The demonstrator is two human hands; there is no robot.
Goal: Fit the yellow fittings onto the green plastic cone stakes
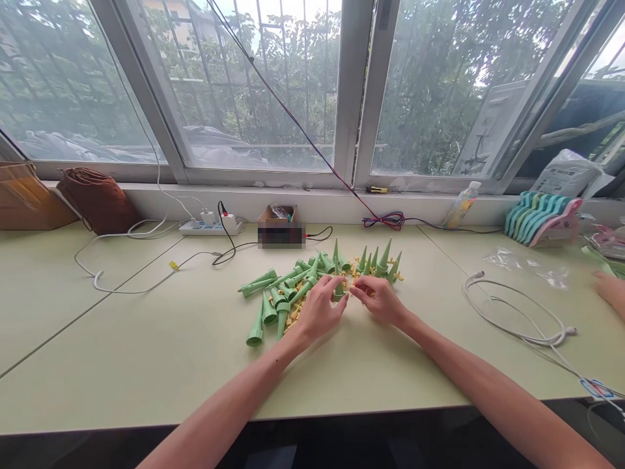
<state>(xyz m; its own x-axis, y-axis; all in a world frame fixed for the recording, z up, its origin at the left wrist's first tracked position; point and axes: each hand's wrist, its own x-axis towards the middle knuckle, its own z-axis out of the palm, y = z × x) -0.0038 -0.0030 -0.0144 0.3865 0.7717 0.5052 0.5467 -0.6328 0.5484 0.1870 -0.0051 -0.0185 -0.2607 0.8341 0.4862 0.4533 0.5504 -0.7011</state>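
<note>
Curled around a green plastic cone (338, 294), my left hand (319, 311) is closed at the near side of a pile. My right hand (379, 299) faces it, thumb and fingertips pinched on a small yellow plastic piece (352, 285), partly hidden by the fingers. Left of my hands lies a heap of hollow green cones (270, 311), some tilted and some on their sides. Small yellow pieces (293, 314) are scattered among them, partly covered by my left hand. Several green cones with yellow pieces attached (384, 260) stand behind my right hand.
A small box (282, 233) and a power strip (209, 227) stand by the window. Looped white cable (517, 332) lies at right, near plastic bags (527, 264). A bottle (461, 207) and clothes hangers (541, 218) stand behind. Another person's hand (610, 293) shows at the right edge.
</note>
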